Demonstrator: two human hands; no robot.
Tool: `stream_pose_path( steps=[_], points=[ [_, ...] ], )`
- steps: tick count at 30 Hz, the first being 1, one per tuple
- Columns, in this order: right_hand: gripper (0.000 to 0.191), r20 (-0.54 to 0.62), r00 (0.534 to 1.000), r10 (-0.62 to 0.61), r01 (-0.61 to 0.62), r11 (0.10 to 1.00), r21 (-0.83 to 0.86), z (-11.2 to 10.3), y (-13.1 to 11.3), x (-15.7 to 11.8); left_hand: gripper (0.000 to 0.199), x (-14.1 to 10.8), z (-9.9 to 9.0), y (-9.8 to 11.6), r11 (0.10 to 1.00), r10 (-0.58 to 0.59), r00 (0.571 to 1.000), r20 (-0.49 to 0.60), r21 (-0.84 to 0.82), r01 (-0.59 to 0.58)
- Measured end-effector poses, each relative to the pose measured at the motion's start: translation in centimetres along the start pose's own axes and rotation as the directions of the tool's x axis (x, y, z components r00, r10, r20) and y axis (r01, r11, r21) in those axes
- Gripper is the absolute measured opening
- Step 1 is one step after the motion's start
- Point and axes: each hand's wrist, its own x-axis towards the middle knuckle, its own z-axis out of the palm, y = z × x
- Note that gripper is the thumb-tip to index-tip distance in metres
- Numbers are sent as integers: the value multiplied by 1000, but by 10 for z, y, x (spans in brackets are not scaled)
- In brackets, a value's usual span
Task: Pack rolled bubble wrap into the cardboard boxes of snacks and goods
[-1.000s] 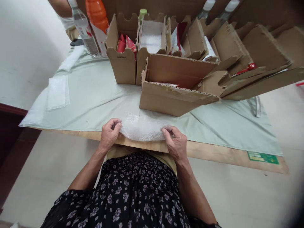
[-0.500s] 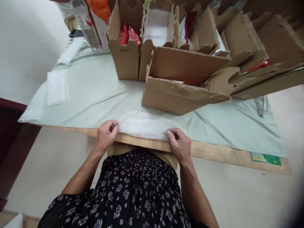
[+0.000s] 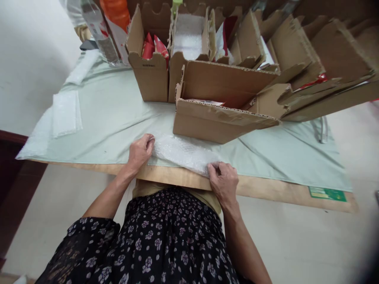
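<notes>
A strip of clear bubble wrap (image 3: 182,152) lies slantwise at the front edge of the cloth-covered table, its left end farther from me than its right. My left hand (image 3: 141,150) pinches the left end between thumb and fingers. At the other end, my right hand (image 3: 223,177) is closed on the right corner, above the bare wooden edge. Just beyond the strip stands an open cardboard box (image 3: 225,122), with something white and red partly visible inside.
Several open cardboard boxes (image 3: 152,81) line the back, some holding red packets or bubble wrap. Bottles (image 3: 115,23) stand at the back left. Folded bubble wrap (image 3: 65,114) lies on the left of the green cloth (image 3: 103,130). A green card (image 3: 327,193) is at the right front edge.
My left hand has moved forward and slightly right with its end of the bubble wrap, so the strip now slants. My right hand stays nearly in place.
</notes>
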Motion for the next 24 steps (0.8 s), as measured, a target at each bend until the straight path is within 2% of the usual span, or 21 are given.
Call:
stream_pose_path(
  steps=[3, 5, 7, 9, 12, 14, 17, 20, 24],
  points=[
    [31, -15, 1000, -18, 17, 998, -58, 3, 2, 0, 24, 6, 6, 3, 991, -48, 998, 40, 123, 43],
    [31, -22, 999, -28, 26, 997, -79, 3, 2, 1, 25, 9, 3, 7, 986, -90, 994, 69, 145, 80],
    [31, -37, 998, -56, 53, 994, -94, 2, 2, 2, 27, 12, -3, 11, 990, -124, 985, 121, 87, 114],
    [31, -61, 994, -95, 88, 990, -108, 1, 1, 3, 39, 13, -12, 12, 990, -121, 971, 206, -41, 132],
    [31, -84, 989, -121, 110, 987, -121, -1, 1, 3, 59, 11, -22, 11, 968, -44, 951, 305, -223, 116],
    [32, -83, 989, -120, 110, 987, -119, -1, 1, 3, 58, 9, -23, 10, 965, -8, 946, 325, -245, 92],
    [31, -67, 991, -116, 108, 988, -110, -2, 3, 3, 50, 11, -17, 10, 991, -29, 941, 338, -111, 70],
    [31, -28, 996, -88, 86, 993, -83, -3, 5, 3, 47, 17, -7, 13, 992, -74, 936, 344, 123, 33],
    [17, 35, 999, -9, 10, 1000, -20, -8, 8, 5, 53, 18, -2, 12, 944, -62, 970, 234, 329, -20]
  ],
)
